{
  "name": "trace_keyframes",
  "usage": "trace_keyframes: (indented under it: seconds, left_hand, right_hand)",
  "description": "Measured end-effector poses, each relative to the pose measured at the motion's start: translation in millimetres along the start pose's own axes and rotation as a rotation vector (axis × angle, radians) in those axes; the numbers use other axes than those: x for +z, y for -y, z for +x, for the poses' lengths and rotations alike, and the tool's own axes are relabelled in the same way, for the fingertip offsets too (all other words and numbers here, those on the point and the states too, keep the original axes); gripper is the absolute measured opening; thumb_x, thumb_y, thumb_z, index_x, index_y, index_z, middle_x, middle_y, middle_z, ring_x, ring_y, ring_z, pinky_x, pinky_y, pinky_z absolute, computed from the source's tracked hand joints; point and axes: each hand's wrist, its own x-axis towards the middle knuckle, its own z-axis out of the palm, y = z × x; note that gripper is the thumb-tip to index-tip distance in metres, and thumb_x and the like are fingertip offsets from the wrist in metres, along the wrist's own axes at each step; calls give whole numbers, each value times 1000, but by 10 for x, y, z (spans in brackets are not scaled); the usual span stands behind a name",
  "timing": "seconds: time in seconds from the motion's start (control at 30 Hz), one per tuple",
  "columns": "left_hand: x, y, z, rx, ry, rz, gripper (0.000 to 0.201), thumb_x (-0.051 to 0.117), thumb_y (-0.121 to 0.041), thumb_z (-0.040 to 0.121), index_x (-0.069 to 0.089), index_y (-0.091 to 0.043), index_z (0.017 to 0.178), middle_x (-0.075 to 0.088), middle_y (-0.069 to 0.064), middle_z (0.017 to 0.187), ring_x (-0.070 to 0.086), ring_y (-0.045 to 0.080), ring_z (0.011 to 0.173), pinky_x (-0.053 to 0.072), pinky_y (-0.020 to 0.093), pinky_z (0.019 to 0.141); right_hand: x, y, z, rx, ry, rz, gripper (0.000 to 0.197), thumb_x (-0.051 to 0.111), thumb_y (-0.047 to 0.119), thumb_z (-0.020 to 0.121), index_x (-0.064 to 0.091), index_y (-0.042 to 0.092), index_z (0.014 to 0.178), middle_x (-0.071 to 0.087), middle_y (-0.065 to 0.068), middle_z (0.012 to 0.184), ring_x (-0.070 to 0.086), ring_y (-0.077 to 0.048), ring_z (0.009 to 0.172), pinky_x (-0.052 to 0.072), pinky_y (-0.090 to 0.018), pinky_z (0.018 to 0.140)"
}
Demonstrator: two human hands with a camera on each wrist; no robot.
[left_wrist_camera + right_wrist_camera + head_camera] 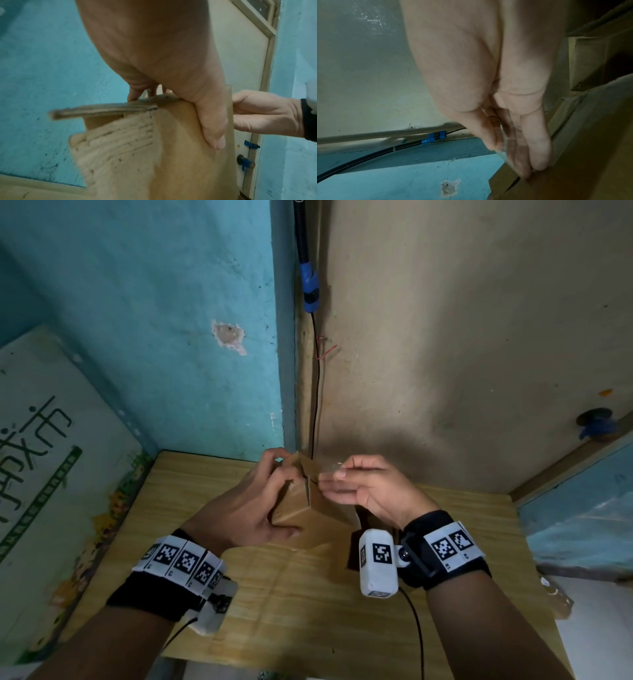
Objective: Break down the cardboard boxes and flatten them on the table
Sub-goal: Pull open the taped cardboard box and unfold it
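Note:
A small brown cardboard box [294,510] is held above the wooden table [191,484], one seam parted at its top. My left hand [274,491] grips it, fingers over the far side and thumb on the near face. In the left wrist view my left hand's thumb [211,121] lies on the box [180,162], whose flap [116,140] is torn to bare corrugation. My right hand [337,479] pinches a strip of clear tape [329,470] at the box's top seam. The right wrist view has the tape [505,143] between thumb and fingers, fingertips touching the box [573,175].
Flat cardboard [308,604] lies on the table under my hands. A large printed carton [51,457] leans at the left. A black cable with a blue clip [310,289] runs down the wall corner behind. A door knob [594,419] sits at the right.

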Motion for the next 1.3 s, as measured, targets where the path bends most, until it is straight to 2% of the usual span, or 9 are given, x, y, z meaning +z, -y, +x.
trace_keyframes:
  seconds: [0.1, 0.2, 0.43, 0.6, 0.7, 0.8, 1.0, 1.2, 1.3]
  left_hand:
    - [28, 20, -16, -16, 60, 30, 90, 79, -56, 74, 30, -46, 148, 16, 4, 149, 42, 20, 129, 49, 32, 105]
    - [44, 32, -46, -40, 30, -26, 82, 82, -55, 72, 43, -35, 141, 16, 2, 148, 47, 20, 129, 53, 33, 103]
    - [106, 151, -87, -80, -158, -273, 77, 95, -33, 64, 46, -43, 122, 22, -1, 140, 38, -11, 130, 48, 18, 104]
    - [152, 286, -136, -138, -223, -367, 76, 95, -37, 59, 42, -49, 113, 22, -10, 140, 40, 10, 135, 48, 24, 105]
    - [180, 331, -139, -151, -235, -358, 74, 95, -35, 60, 44, -34, 114, 23, -7, 143, 45, 20, 133, 52, 31, 101]
    - [203, 367, -133, -154, -248, -349, 74, 97, -28, 60, 47, -22, 115, 25, -2, 144, 46, 19, 133, 53, 36, 101]
    - [240, 428, -197, -155, -260, -366, 75, 96, -30, 59, 47, -35, 116, 27, 0, 146, 43, 22, 137, 55, 37, 100]
    - [238, 470, -237, -187, -259, -363, 74, 94, -41, 58, 46, -45, 115, 29, 1, 146, 42, 24, 138, 54, 48, 102]
    - [277, 462, -235, -191, -236, -364, 74, 93, -44, 58, 46, -43, 115, 28, 2, 147, 42, 25, 139, 53, 50, 103]
  right_hand:
    - [9, -7, -6, -11, 10, 15, 16, 54, -12, 99, 59, -1, 89, 69, -31, 109, 76, -34, 93, 64, -44, 87]
    - [-6, -27, -5, -17, 31, 58, 19, 52, -12, 99, 59, 0, 86, 71, -31, 108, 76, -35, 95, 63, -46, 89]
    - [-206, -44, 4, -24, 89, 280, 16, 49, 2, 99, 54, 5, 84, 58, -40, 134, 59, -51, 128, 50, -62, 104]
    - [-415, -51, 26, -56, 105, 408, 22, 47, 14, 91, 53, 12, 71, 54, -37, 143, 53, -49, 136, 47, -63, 107]
    - [-464, -84, -1, -106, 65, 480, 28, 38, 12, 93, 53, 10, 69, 68, -37, 119, 61, -50, 126, 47, -64, 106]
    - [-474, -104, 10, -126, -36, 491, 37, 37, 15, 102, 51, 13, 68, 65, -14, 69, 73, -42, 103, 56, -59, 98]
    - [-568, -74, 15, -175, -183, 225, 23, 54, 8, 103, 59, 13, 81, 49, 0, 64, 63, -20, 72, 60, -55, 90]
    - [-567, -61, -100, -269, -206, -309, 4, 73, 6, 94, 73, 10, 96, 71, -4, 92, 70, -18, 90, 57, -48, 101]
    - [-519, -80, -125, -195, -182, -671, 46, 83, 24, 86, 72, 31, 130, 70, 9, 124, 64, -4, 115, 50, -33, 105]
